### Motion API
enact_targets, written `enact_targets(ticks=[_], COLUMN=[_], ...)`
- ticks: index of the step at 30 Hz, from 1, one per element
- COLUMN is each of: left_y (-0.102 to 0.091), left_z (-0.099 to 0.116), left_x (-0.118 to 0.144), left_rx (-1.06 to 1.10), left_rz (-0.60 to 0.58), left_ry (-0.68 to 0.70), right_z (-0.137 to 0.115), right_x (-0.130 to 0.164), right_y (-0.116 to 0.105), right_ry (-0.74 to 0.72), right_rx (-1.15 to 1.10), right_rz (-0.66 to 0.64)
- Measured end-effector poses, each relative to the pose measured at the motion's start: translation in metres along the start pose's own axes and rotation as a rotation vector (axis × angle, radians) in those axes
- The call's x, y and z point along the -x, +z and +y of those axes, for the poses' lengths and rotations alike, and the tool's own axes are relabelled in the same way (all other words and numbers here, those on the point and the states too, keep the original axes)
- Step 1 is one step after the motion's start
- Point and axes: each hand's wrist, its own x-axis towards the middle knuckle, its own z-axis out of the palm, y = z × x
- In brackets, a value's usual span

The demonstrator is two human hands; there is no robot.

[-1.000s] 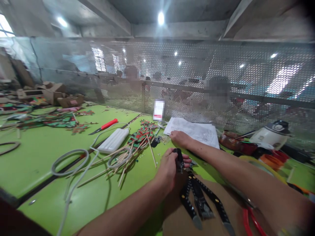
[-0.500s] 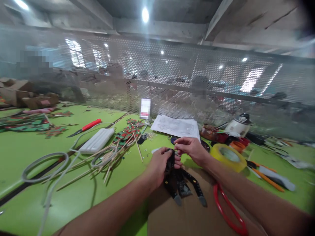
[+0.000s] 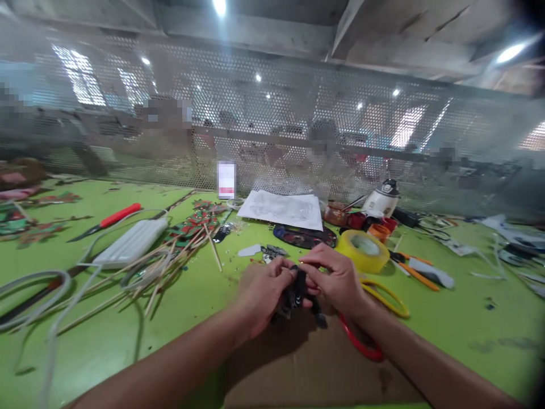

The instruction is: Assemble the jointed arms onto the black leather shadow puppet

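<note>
Black piece [image 3: 300, 287]: lower centre — gripped in left hand [image 3: 264, 288]
Right hand [image 3: 336, 279]: pinching a gold stud [image 3: 301, 262]
Tape roll [image 3: 369, 263]: centre right

You can read no word, number, brand or sign anywhere in this view. The upright white rectangular panel with a red band near its bottom edge [image 3: 226, 176], standing by the grey perforated screen [image 3: 289, 108], is pixelated, so any writing on it is beyond you. The flat white paper [image 3: 281, 210] on the green tabletop [image 3: 451, 346] carries faint grey lines, too pale and small for you to tell whether they are drawing or lettering. The rounded white container with a black top [image 3: 381, 200], to the right of that paper, bears a small dark mark on its side, which you cannot make out either.
</note>
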Motion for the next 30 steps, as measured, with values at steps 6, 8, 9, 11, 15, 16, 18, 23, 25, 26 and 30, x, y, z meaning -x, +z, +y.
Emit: enact_targets(ticks=[6,8,9,11,15,16,18,23,25,26,30], left_y=[-0.005,-0.007,-0.007,-0.007,-0.004,-0.003,-0.003,-0.007,-0.01,-0.012,-0.013], left_z=[-0.004,-0.005,-0.005,-0.005,-0.001,0.0,0.001,0.001,0.001,0.0,-0.002], left_x=[-0.003,-0.004,-0.005,-0.005,-0.003,-0.002,-0.001,-0.002,-0.002,-0.003,-0.003], left_rx=[-0.055,-0.058,-0.057,-0.059,-0.116,-0.137,-0.17,-0.192,-0.202,-0.206,-0.212], left_rz=[0.046,0.048,0.045,0.04,0.054,0.057,0.051,0.014,0.018,0.016,-0.021], left_ry=[-0.045,-0.05,-0.049,-0.037,-0.021,-0.019,-0.01,0.016,0.015,0.014,0.004], right_z=[0.011,0.013,0.013,0.012,0.007,0.006,0.004,0.0,0.0,0.0,-0.002], right_x=[0.011,0.013,0.013,0.014,0.014,0.014,0.015,0.015,0.014,0.013,0.009], right_y=[0.002,-0.001,-0.003,-0.006,-0.009,-0.009,-0.008,-0.004,-0.003,-0.003,-0.005], right_ry=[-0.093,-0.198,-0.25,-0.334,-0.391,-0.389,-0.363,-0.186,-0.111,-0.074,0.064], right_rx=[0.162,0.268,0.316,0.398,0.44,0.426,0.377,0.196,0.147,0.126,0.065], right_rz=[-0.118,-0.163,-0.188,-0.237,-0.275,-0.273,-0.252,-0.151,-0.132,-0.129,-0.128])
